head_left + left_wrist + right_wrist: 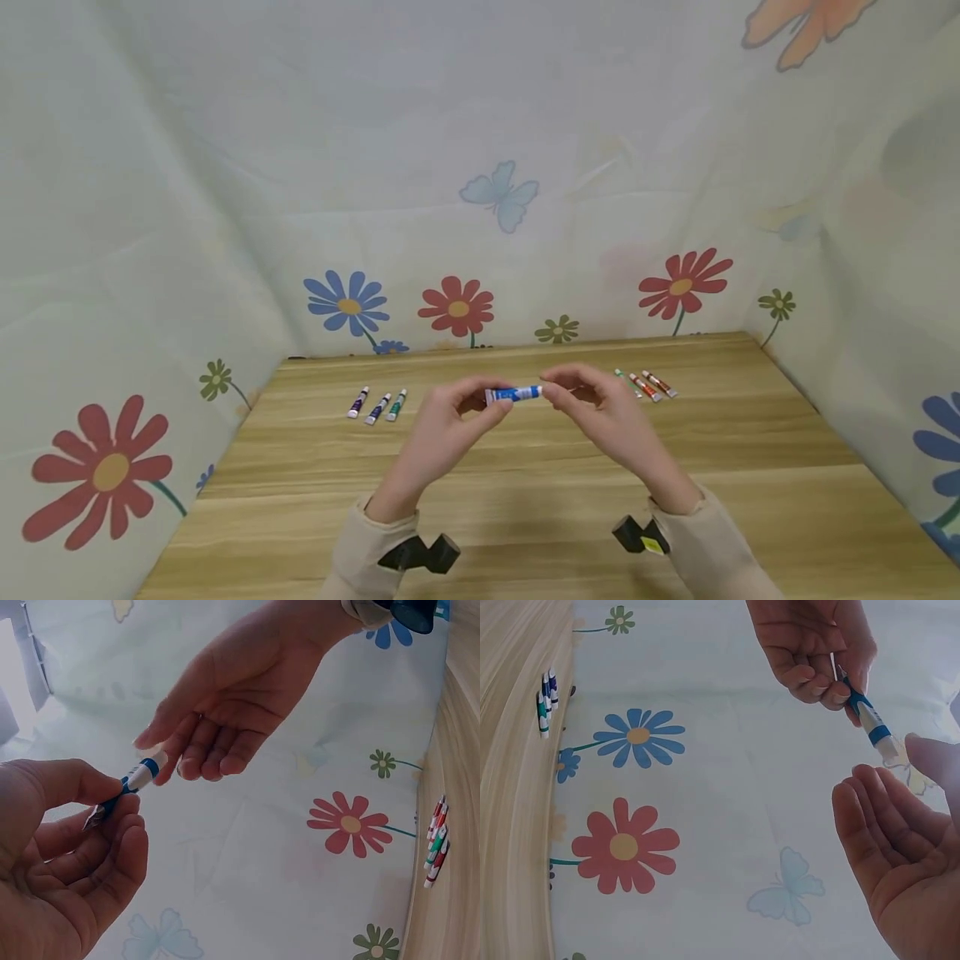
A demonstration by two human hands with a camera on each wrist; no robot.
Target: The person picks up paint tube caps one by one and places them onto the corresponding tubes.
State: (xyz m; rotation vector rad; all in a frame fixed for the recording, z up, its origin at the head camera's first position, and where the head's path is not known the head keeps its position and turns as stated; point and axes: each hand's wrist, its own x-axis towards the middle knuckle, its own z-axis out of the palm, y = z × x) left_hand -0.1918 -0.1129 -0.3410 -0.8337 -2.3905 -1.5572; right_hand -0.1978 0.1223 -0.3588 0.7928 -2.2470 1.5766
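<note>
In the head view my left hand (450,421) pinches a small blue and white paint tube (513,394) by its flat crimped end, between thumb and fingers. The tube is raised above the table, its white cap toward the right. My right hand (611,421) is close by the cap. From the right wrist view, the cap of the tube (871,724) points into the gap between the right thumb and the relaxed, slightly bent fingers (877,817). The left wrist view shows the left fingers under the tube and the thumb on top.
On the wooden table (525,517) three paint tubes, purple, blue and green (378,408), lie at the left. Another three, one green and two reddish (645,387), lie at the right, partly behind the right hand. A flower-printed cloth (360,233) surrounds the table.
</note>
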